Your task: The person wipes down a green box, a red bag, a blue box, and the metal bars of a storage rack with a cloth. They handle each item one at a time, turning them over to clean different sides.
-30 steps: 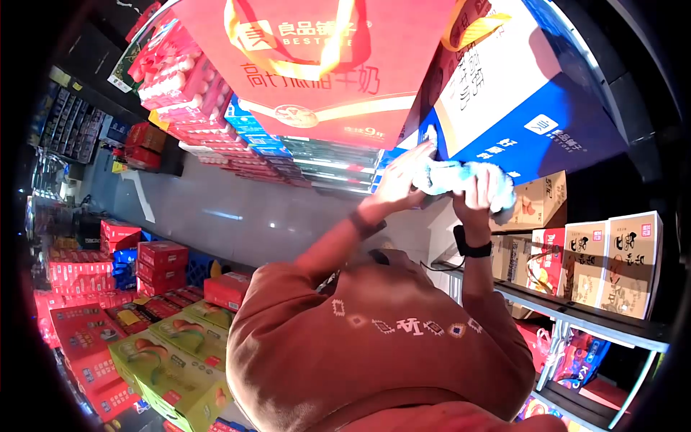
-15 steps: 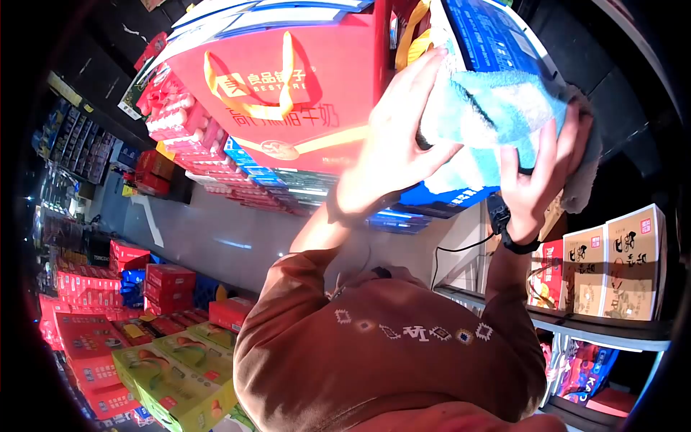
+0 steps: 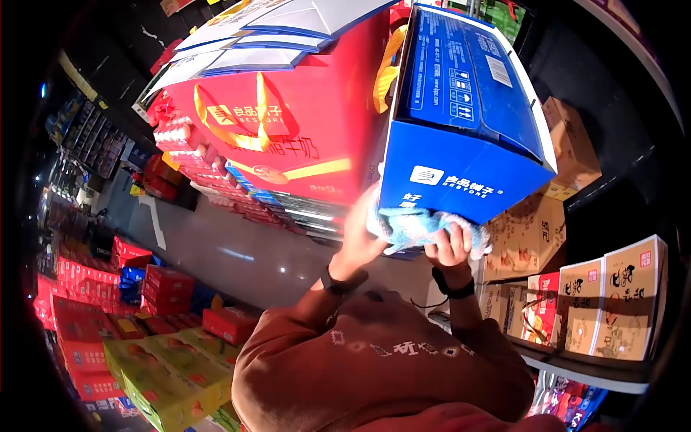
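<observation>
A blue gift box (image 3: 461,169) with white lettering stands in front of me, its printed top facing up. My left hand (image 3: 362,234) grips the lower left edge of this box, its fingers partly hidden along the side. My right hand (image 3: 450,246) is closed on a blue and white fluffy cloth (image 3: 410,225), which is bunched against the lower part of the front face. The cloth's left end reaches over to my left hand. A red gift box (image 3: 317,108) with yellow ribbon handles is just left of the blue one.
White and blue flat cartons (image 3: 288,36) lie on top of the red box. Brown cartons (image 3: 615,302) line a shelf at the right. Green-yellow boxes (image 3: 173,367) and stacked red boxes (image 3: 79,331) stand at lower left, beyond a grey floor (image 3: 237,252).
Both hands have come down towards me, the right one bringing the cloth from the box's top edge to its lower front. The blue box's top and front are now uncovered.
</observation>
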Available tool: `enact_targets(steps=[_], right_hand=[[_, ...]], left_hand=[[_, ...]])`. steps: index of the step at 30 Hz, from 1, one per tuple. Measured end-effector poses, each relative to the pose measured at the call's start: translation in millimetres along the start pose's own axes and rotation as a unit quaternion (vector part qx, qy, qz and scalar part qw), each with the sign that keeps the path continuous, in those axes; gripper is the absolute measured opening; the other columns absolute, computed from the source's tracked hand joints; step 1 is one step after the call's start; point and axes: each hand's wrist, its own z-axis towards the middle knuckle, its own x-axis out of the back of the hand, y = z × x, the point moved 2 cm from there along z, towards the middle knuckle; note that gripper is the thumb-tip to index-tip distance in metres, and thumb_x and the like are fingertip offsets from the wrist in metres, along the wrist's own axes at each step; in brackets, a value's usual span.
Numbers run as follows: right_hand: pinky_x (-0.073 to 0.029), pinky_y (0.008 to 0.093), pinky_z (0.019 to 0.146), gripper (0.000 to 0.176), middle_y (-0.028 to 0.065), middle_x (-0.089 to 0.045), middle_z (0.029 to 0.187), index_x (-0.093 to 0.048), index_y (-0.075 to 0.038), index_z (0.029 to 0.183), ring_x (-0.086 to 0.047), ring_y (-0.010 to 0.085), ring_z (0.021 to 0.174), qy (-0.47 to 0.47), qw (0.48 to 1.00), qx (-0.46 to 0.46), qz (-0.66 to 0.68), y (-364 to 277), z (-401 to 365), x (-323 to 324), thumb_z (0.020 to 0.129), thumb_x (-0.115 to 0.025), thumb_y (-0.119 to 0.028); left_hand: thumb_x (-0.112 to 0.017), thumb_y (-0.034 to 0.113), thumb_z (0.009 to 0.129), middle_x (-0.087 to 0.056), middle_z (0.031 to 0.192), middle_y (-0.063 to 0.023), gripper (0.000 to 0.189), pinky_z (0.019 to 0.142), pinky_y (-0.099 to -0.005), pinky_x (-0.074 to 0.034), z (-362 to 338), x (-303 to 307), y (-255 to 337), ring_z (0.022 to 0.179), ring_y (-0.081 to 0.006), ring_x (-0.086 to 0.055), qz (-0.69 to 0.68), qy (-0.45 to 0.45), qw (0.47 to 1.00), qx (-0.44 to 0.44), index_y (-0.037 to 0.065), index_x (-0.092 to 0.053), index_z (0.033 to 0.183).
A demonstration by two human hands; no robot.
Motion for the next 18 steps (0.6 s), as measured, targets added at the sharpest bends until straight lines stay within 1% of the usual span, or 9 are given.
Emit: enact_targets(steps=[2,4,5,8,9,10,11,15,18], right_hand=[[-0.033,0.0516,0.108,0.028,0.0063,-0.054,0.12,-0.053,-0.02,0.11,-0.054,0.0347,0.116,-0.025,1.0,0.0,0.007,-4.8,-15.8,-6.1,0.086,-0.065,-0.022],[-0.033,0.0504,0.107,0.03,0.0037,-0.056,0.12,-0.052,-0.02,0.111,-0.055,0.0326,0.113,-0.031,0.999,0.016,0.021,-5.3,-23.2,-8.1,0.085,-0.066,-0.023],[-0.034,0.0499,0.106,0.03,0.003,-0.057,0.12,-0.052,-0.02,0.112,-0.055,0.0319,0.113,-0.033,0.999,0.023,0.03,-5.8,-26.2,-9.6,0.085,-0.067,-0.022],[-0.034,0.0481,0.106,0.034,0.0015,-0.056,0.122,-0.05,-0.021,0.116,-0.054,0.0297,0.114,-0.037,0.998,0.048,0.023,-7.5,-34.3,-13.3,0.085,-0.067,-0.02],[-0.034,0.0474,0.106,0.036,0.0012,-0.056,0.124,-0.049,-0.021,0.117,-0.054,0.029,0.115,-0.038,0.998,0.055,0.015,-8.8,-37.5,-14.4,0.085,-0.066,-0.02],[-0.034,0.0469,0.106,0.037,0.0014,-0.054,0.125,-0.049,-0.021,0.118,-0.053,0.0288,0.116,-0.043,0.997,0.055,0.017,-12.2,-41.5,-15.5,0.086,-0.066,-0.02],[-0.034,0.0467,0.106,0.037,0.0024,-0.052,0.127,-0.049,-0.02,0.119,-0.052,0.0286,0.119,-0.058,0.996,0.055,0.037,-14.4,-50.8,-20.0,0.086,-0.066,-0.019],[-0.034,0.0476,0.107,0.037,0.0039,-0.053,0.126,-0.05,-0.018,0.119,-0.052,0.0292,0.119,-0.04,0.997,0.059,0.004,-25.9,-58.4,-28.9,0.086,-0.067,-0.019],[-0.036,0.0477,0.106,0.031,0.0037,-0.053,0.124,-0.055,-0.018,0.113,-0.052,0.0299,0.119,-0.038,0.997,0.069,0.007,-25.8,-59.8,-29.9,0.085,-0.067,-0.018]], left_hand=[[-0.072,0.019,0.076,-0.049,0.14,-0.0218,0.072,0.107,-0.0421,-0.037,-10.0,-1.4,-9.2,0.13,-0.0353,-0.047,0.014,-0.011,0.999,0.029,-0.004,-0.044,0.138],[-0.073,0.016,0.075,-0.05,0.139,-0.0205,0.071,0.107,-0.0418,-0.037,-16.8,-1.3,-15.3,0.129,-0.0341,-0.049,0.037,-0.025,0.998,0.053,-0.003,-0.045,0.138],[-0.074,0.013,0.074,-0.051,0.139,-0.0199,0.071,0.107,-0.0414,-0.038,-22.0,-3.2,-23.8,0.129,-0.0326,-0.049,0.002,-0.017,0.998,0.052,-0.002,-0.045,0.137],[-0.074,0.015,0.075,-0.051,0.138,-0.0197,0.071,0.107,-0.0413,-0.038,-28.7,-6.2,-29.4,0.129,-0.0321,-0.049,-0.005,-0.024,0.996,0.086,-0.003,-0.045,0.137],[-0.074,0.014,0.075,-0.05,0.139,-0.0198,0.073,0.108,-0.0413,-0.037,-29.7,-8.6,-31.4,0.13,-0.0316,-0.048,-0.023,-0.022,0.996,0.085,-0.003,-0.044,0.139],[-0.075,0.013,0.074,-0.05,0.139,-0.02,0.075,0.108,-0.0413,-0.037,-30.9,-9.0,-29.9,0.129,-0.0323,-0.049,-0.013,-0.018,0.997,0.072,-0.001,-0.042,0.14],[-0.075,0.013,0.073,-0.05,0.139,-0.02,0.077,0.108,-0.0414,-0.037,-37.4,-9.1,-34.4,0.129,-0.0326,-0.049,0.007,-0.023,0.996,0.086,0.0,-0.042,0.141],[-0.076,0.012,0.071,-0.049,0.139,-0.02,0.079,0.108,-0.0416,-0.037,-59.5,-6.8,-49.0,0.129,-0.0339,-0.048,0.048,-0.042,0.991,0.12,0.001,-0.041,0.141],[-0.075,0.011,0.072,-0.049,0.14,-0.0202,0.079,0.108,-0.0416,-0.037,-62.7,-5.2,-43.6,0.13,-0.0344,-0.047,0.042,-0.044,0.993,0.105,0.001,-0.041,0.141]])
